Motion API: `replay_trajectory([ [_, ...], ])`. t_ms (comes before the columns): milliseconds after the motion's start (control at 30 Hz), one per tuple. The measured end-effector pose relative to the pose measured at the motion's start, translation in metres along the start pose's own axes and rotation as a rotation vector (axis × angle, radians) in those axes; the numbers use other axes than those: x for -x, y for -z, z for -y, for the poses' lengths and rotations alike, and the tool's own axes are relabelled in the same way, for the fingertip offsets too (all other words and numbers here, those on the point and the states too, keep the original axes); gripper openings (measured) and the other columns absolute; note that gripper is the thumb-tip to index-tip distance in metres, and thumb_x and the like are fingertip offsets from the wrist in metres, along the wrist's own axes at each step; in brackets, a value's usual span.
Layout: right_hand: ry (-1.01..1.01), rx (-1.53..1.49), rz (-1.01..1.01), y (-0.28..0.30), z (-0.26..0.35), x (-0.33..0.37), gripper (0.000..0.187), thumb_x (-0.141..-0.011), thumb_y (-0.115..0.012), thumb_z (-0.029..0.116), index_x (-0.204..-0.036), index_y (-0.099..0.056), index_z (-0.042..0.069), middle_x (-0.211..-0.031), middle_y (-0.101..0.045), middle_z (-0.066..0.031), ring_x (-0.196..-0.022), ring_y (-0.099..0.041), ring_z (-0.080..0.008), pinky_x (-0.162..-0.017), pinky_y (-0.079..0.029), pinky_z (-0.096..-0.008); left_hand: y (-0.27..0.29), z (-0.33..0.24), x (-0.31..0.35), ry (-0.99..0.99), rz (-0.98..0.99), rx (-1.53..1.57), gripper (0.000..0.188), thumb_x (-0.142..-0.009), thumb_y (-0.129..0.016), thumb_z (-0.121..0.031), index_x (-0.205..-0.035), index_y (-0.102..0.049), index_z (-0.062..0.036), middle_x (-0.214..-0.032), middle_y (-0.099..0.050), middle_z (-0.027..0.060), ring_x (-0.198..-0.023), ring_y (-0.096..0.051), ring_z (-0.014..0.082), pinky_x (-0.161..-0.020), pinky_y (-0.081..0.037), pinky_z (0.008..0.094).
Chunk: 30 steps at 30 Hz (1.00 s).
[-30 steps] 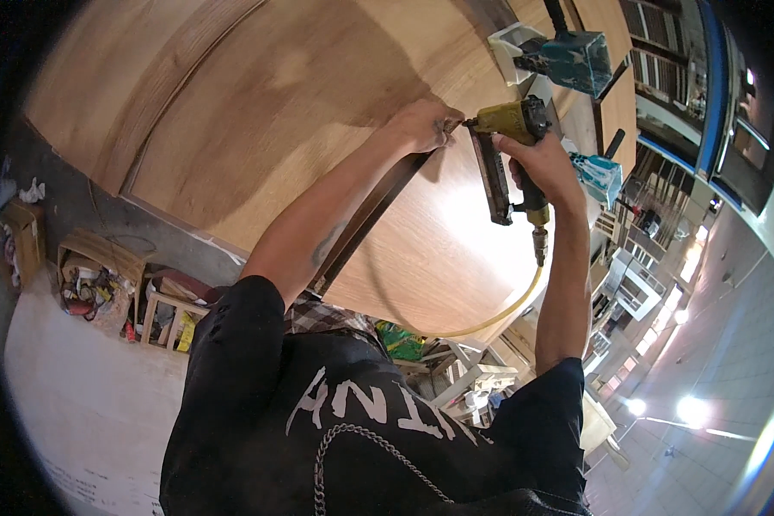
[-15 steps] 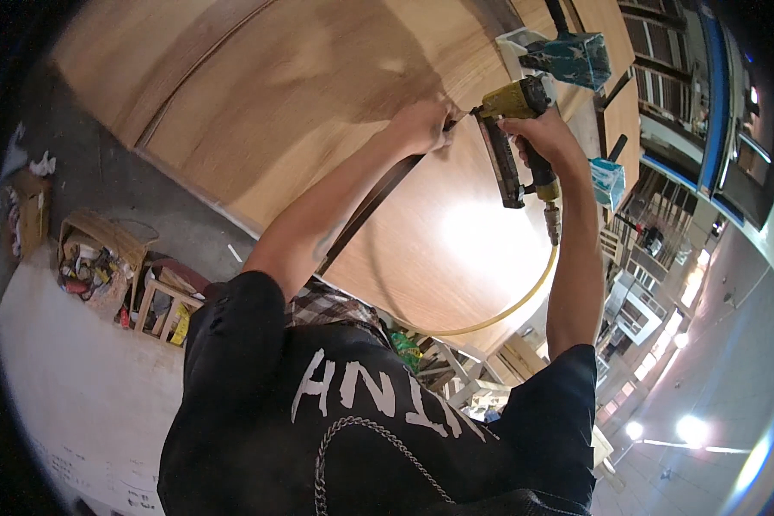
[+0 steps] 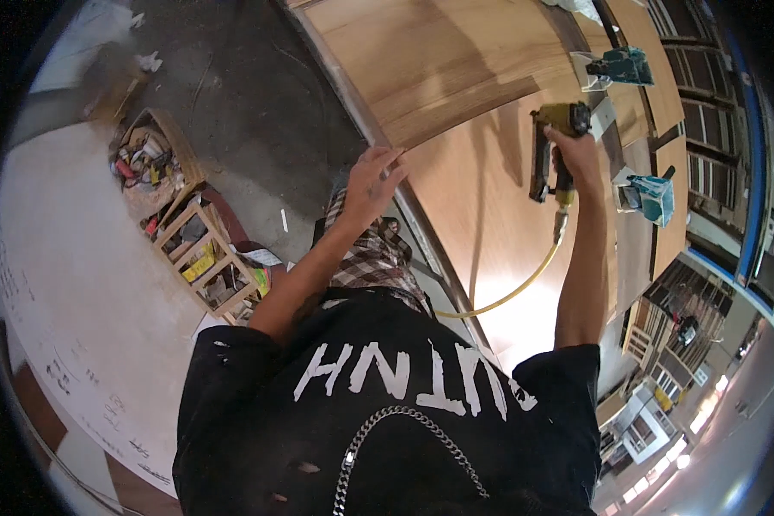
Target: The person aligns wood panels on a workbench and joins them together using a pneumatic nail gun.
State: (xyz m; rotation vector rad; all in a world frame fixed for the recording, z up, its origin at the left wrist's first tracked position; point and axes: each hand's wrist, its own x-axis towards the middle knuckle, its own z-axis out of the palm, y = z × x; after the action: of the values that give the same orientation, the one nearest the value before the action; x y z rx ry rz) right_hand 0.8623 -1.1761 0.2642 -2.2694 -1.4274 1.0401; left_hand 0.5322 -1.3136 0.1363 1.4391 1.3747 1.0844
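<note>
My right hand (image 3: 574, 153) is wrapped round the handle of a yellow and black nail gun (image 3: 552, 119), held over the wooden panel (image 3: 464, 189). A yellow air hose (image 3: 525, 291) runs from the base of its handle back toward my body. Across the panel lies a narrow wooden strip (image 3: 482, 110), darker along its side. At the strip's near end, by the panel's edge, my left hand (image 3: 372, 182) has its thumb and fingers closed around the corner. The exact contact of the fingertips is hard to make out.
Two teal, paint-stained clamp-like blocks (image 3: 623, 66) (image 3: 652, 199) stand on the panels to the right. Left of me are a box of mixed tools (image 3: 150, 159), a slatted wooden crate (image 3: 202, 249) and a large white board (image 3: 69, 258). Grey floor (image 3: 241, 95) lies between.
My left hand has slid from the middle of the strip to its near end at the panel's edge. The view has turned left, and the nail gun is still in my right hand.
</note>
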Motion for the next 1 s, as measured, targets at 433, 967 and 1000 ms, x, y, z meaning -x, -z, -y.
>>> replay_trajectory([
  [433, 0.103, 0.038, 0.281, -0.07, 0.053, 0.139, 0.034, -0.079, -0.075, 0.025, -0.099, -0.066, -0.001, -0.067, -0.061, -0.0041, -0.056, -0.055, -0.0123, -0.052, -0.045, -0.0302, -0.045, -0.001, 0.01, 0.388, -0.331, 0.264, 0.026, -0.076, -0.071, -0.015, -0.097, -0.064, -0.0017, -0.071, -0.061, 0.0137, -0.066, -0.062, 0.0266, -0.064, -0.05, 0.0368],
  [967, 0.018, 0.067, 0.382, -0.109, 0.093, 0.123, 0.02, -0.082, -0.074, 0.015, -0.089, -0.062, 0.001, -0.059, -0.054, -0.0018, -0.047, -0.05, -0.0104, -0.043, -0.041, -0.0274, -0.049, 0.016, 0.014, 0.346, -0.067, 0.271, 0.022, -0.094, -0.059, -0.019, -0.083, -0.054, -0.0014, -0.061, -0.058, 0.0073, -0.054, -0.061, 0.0129, -0.047, -0.046, 0.0309],
  [1000, -0.005, 0.096, 0.381, -0.108, 0.097, 0.125, 0.02, -0.081, -0.074, 0.014, -0.09, -0.062, 0.001, -0.059, -0.054, -0.0017, -0.048, -0.05, -0.0103, -0.044, -0.042, -0.0275, -0.049, 0.014, 0.013, 0.397, -0.033, 0.282, 0.021, -0.095, -0.058, -0.019, -0.083, -0.053, -0.0015, -0.061, -0.057, 0.0068, -0.054, -0.06, 0.013, -0.047, -0.046, 0.0306],
])
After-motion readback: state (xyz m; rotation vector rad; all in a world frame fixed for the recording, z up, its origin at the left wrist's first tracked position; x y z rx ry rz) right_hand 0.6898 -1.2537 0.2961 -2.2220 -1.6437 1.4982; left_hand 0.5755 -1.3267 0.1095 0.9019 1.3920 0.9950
